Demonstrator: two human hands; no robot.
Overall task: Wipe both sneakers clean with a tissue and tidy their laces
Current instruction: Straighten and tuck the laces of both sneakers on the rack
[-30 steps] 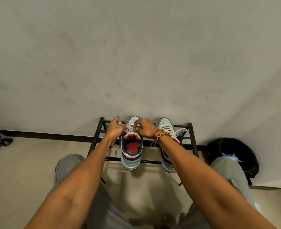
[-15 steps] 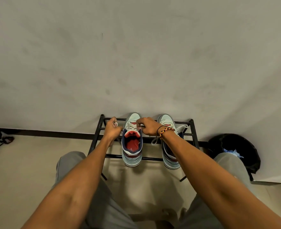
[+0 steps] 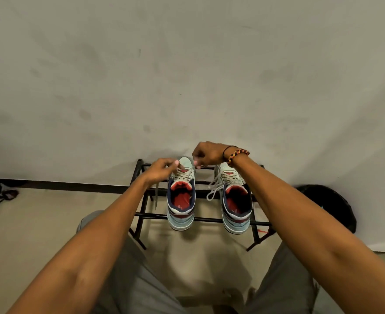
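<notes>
1. two sneakers sit side by side on a black metal shoe rack (image 3: 200,219) that stands against the wall, heels toward the person.
2. the left sneaker (image 3: 181,200) lies near the middle of the rack; the right sneaker (image 3: 235,202) is just beside it, toward the rack's right end.
3. the left hand (image 3: 162,169) hovers at the toe end of the left sneaker, fingers curled and pinching a lace; one loose lace end (image 3: 156,197) hangs down past the rack's bars on that side.
4. the right hand (image 3: 207,154) is raised over the rack's back bar, thumb and forefinger pressed together, seemingly on the other end of the same lace, though the strand itself is too thin to make out.
5. the right sneaker's laces (image 3: 216,186) spill loose over its inner side, untied.
6. judgement: the laces are soft, light and limp, so they are best pinched close to the eyelets and pulled evenly; the sneakers are light and may slide on the thin bars if tugged hard.
7. no tissue is visible near the rack; a dark bin (image 3: 329,205) stands beyond the rack's right end.
</notes>
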